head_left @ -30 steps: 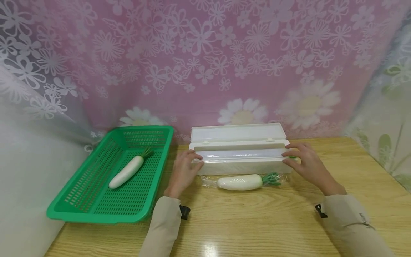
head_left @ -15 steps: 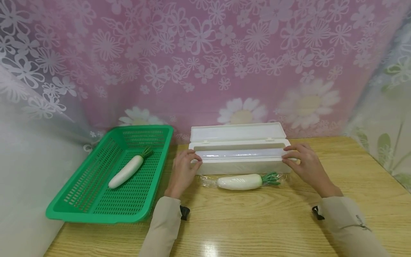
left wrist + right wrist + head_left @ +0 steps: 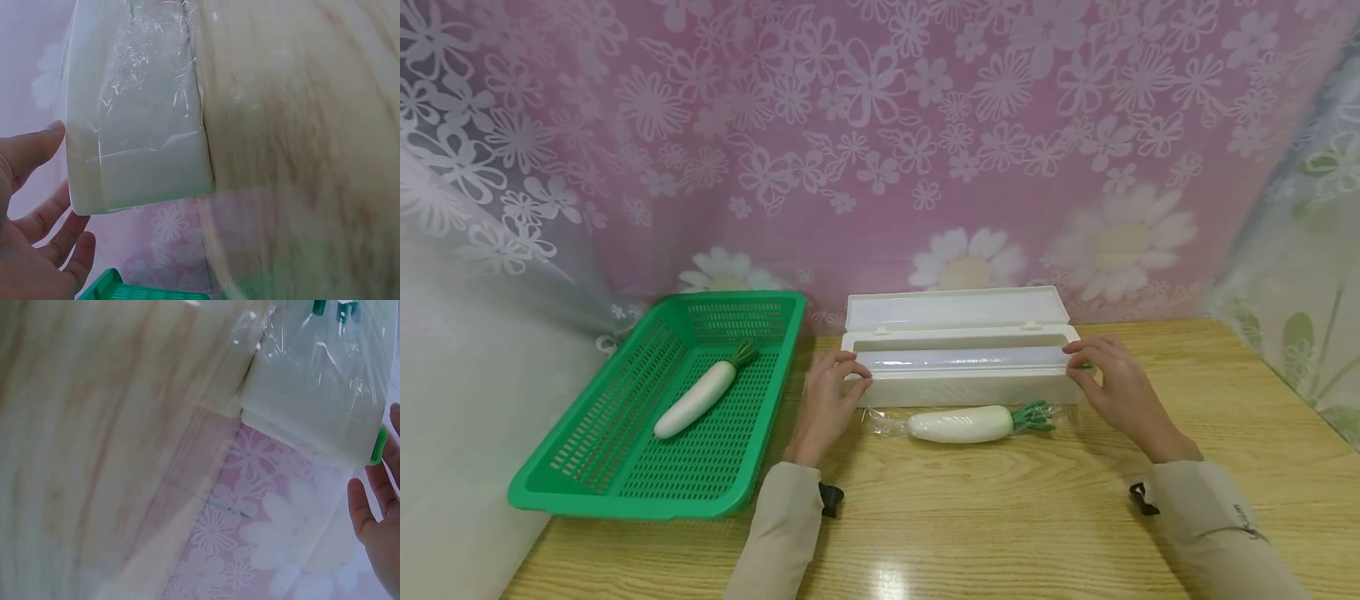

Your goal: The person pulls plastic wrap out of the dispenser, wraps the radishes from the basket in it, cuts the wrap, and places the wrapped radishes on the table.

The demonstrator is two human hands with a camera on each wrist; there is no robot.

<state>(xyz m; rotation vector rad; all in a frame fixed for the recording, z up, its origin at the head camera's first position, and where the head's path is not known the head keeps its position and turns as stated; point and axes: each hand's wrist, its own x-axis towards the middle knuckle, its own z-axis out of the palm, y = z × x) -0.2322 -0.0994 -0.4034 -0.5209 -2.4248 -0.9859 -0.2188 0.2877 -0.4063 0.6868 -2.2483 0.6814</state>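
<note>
A long white cling film dispenser box (image 3: pixel 962 392) stands with its lid raised at the back and a film roll (image 3: pixel 970 359) inside. At its front left corner, my left hand (image 3: pixel 829 404) pinches the film edge between thumb and index finger. My right hand (image 3: pixel 1120 392) pinches at the other end, beside a green tab (image 3: pixel 378 447). The clear film itself is hard to make out. Directly in front of the box lies a white radish (image 3: pixel 958 426) with green leaf stubs, wrapped in clear film. Creased film shows before the box front in the left wrist view.
To the left, a green plastic basket (image 3: pixel 752 462) holds an unwrapped white radish (image 3: pixel 696 402). The wood-grain table (image 3: pixel 1000 533) extends toward me and right. A pink flowered curtain (image 3: pixel 880 208) hangs close behind the box and basket.
My left thumb and index finger have come together at the box corner. The right fingertips have shifted slightly and closed toward each other. Box, basket and radishes stay where they were.
</note>
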